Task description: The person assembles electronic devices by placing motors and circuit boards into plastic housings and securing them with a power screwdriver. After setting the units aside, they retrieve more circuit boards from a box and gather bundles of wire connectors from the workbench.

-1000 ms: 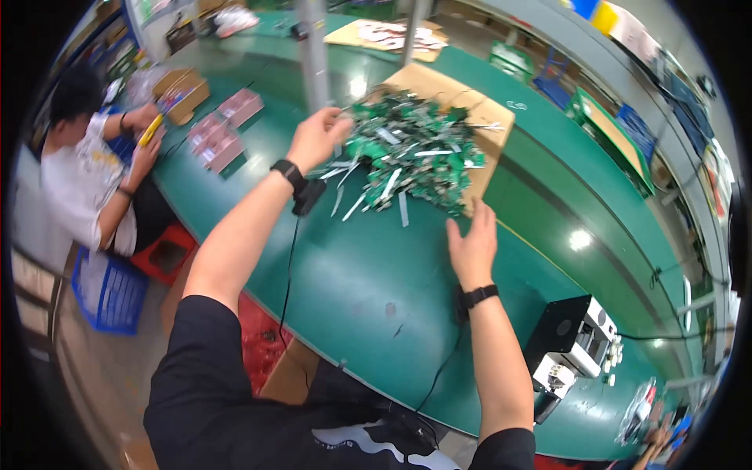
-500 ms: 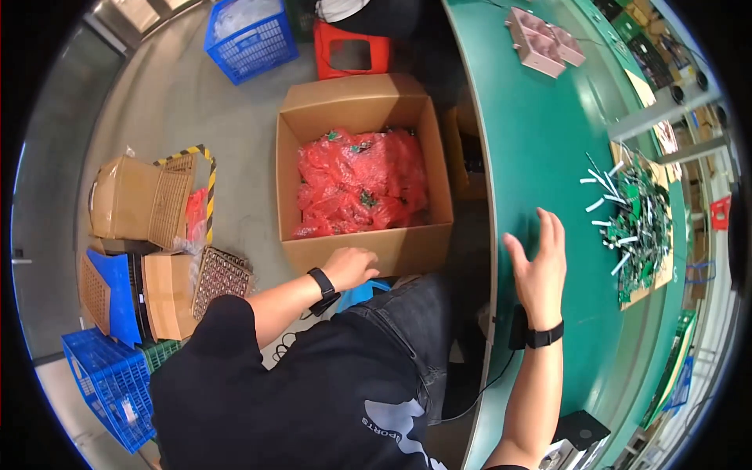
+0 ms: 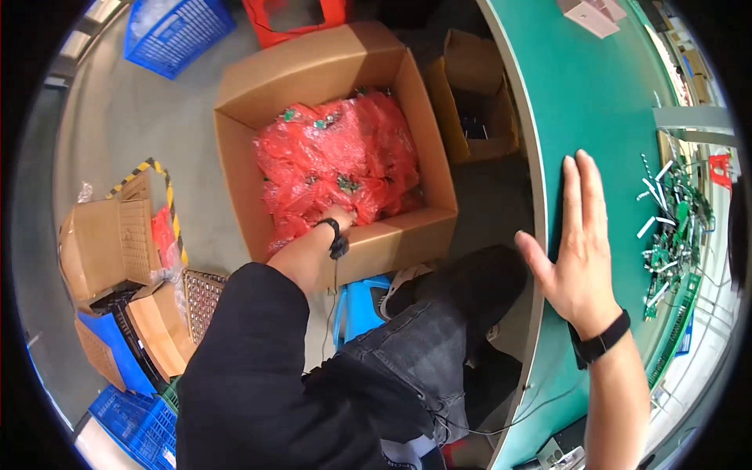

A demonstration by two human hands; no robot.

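A large cardboard box (image 3: 407, 239) stands on the floor ahead of me, filled with red bubble-wrap bags (image 3: 337, 149) that have bits of green circuit board showing among them. Over its near wall reaches my left hand (image 3: 340, 215), down at the near part of the bags. Its fingers are mostly hidden by the hand itself and the red wrap, so their grip does not show. My right hand (image 3: 578, 254) is at the near edge of the green worktable (image 3: 603, 102), fingers stretched, thumb apart, holding nothing. Both wrists wear black bands, with a cord at the left one.
Circuit boards with white-tipped wires (image 3: 677, 223) lie in a pile at the table's right. A smaller open carton (image 3: 474, 102) stands beneath the table edge. Blue crate (image 3: 176, 35) and red stool (image 3: 294, 19) sit beyond the box; cartons (image 3: 106, 243) occupy the left floor. A blue stool (image 3: 356, 309) is near my legs.
My left hand has gone from outside the box's near wall down into the box among the red bags. My right hand stays open at the table. The view has shifted with my lean.
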